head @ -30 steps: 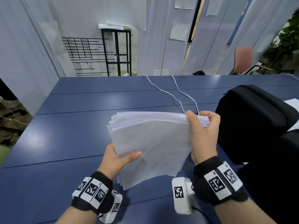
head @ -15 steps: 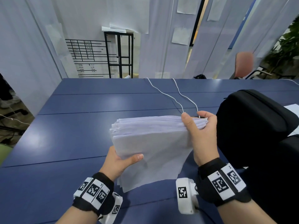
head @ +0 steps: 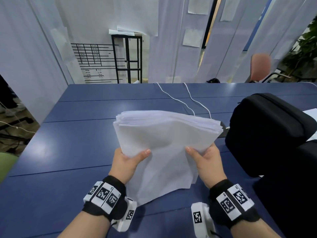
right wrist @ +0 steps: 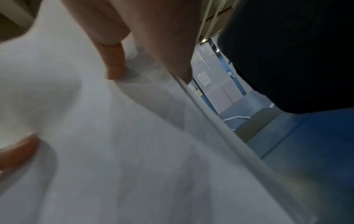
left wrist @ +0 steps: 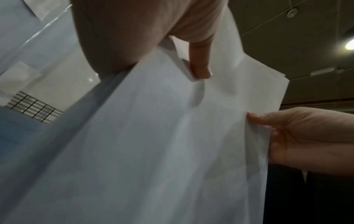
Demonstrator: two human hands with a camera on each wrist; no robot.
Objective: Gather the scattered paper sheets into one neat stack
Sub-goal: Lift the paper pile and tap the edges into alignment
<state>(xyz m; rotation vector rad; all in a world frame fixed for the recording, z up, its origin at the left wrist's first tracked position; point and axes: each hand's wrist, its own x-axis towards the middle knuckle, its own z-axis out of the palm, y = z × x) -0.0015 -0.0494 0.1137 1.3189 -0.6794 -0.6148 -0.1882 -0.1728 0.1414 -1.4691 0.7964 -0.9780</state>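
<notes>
**Paper stack held over the blue bench**

White curtains hang behind a blue bench (head: pixel 72 148) in front of you. You hold the paper stack (head: pixel 164 134) in the air above the bench's middle, tilted, its far edge fanned and uneven. Your left hand (head: pixel 127 164) grips the stack's near-left side, thumb on top and fingers underneath. Your right hand (head: pixel 207 164) grips the near-right side the same way. A black bag (head: pixel 267 133) sits on the bench's right side, just beside the stack. Two white cables (head: pixel 173 98) run in from the far edge.
</notes>
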